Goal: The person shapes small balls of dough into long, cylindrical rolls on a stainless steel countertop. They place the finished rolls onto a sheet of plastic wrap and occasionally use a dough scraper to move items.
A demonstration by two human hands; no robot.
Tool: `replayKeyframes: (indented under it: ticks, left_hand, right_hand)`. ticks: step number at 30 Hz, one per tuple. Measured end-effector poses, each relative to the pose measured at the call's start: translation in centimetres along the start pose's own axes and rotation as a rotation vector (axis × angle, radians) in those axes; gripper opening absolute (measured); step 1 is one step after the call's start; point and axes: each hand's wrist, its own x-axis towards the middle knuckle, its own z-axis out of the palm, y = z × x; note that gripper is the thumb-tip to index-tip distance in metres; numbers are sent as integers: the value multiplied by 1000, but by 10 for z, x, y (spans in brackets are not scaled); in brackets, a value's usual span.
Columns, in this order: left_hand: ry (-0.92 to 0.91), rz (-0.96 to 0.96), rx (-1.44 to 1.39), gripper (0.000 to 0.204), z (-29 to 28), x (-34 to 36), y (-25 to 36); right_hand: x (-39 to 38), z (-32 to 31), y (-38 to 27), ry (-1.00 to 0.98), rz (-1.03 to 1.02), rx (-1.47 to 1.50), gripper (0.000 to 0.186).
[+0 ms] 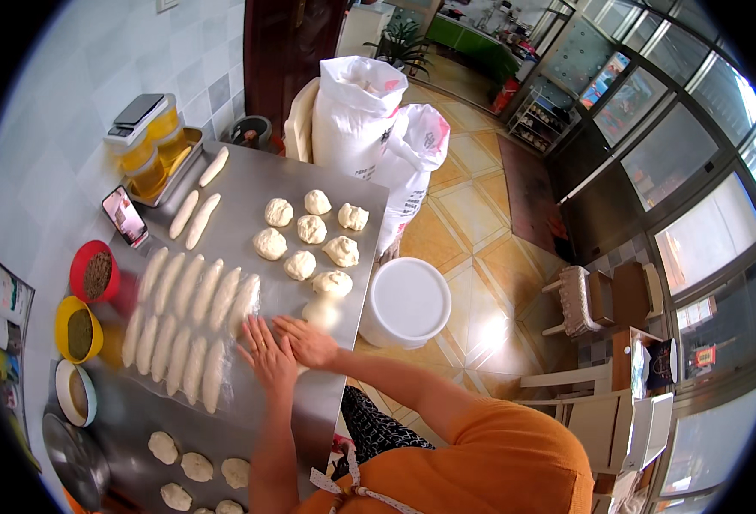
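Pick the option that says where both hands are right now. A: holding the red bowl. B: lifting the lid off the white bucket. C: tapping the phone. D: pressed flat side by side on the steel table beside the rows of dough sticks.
D: the left hand and right hand lie flat, palms down, on the steel table, next to the dough sticks.

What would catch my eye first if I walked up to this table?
Probably the two rows of long rolled dough sticks lined up on the steel table, with both hands, left hand and right hand, pressed flat beside them near the table's front edge. Behind them sits a cluster of round dough balls, and beyond the far edge stand two big white sacks. Bright red and yellow bowls line the left side.
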Motion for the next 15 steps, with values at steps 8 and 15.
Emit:
replayKeyframes:
  ticks: [8,15]
  left_hand:
    - [-273,132,-77,65,-13,-117,-25]
    - [88,50,-20,63,-8,-40,-23]
  right_hand:
    - [-99,2,-47,-82,122,16,66]
    - [-21,-7,-25,41,-116,-195,51]
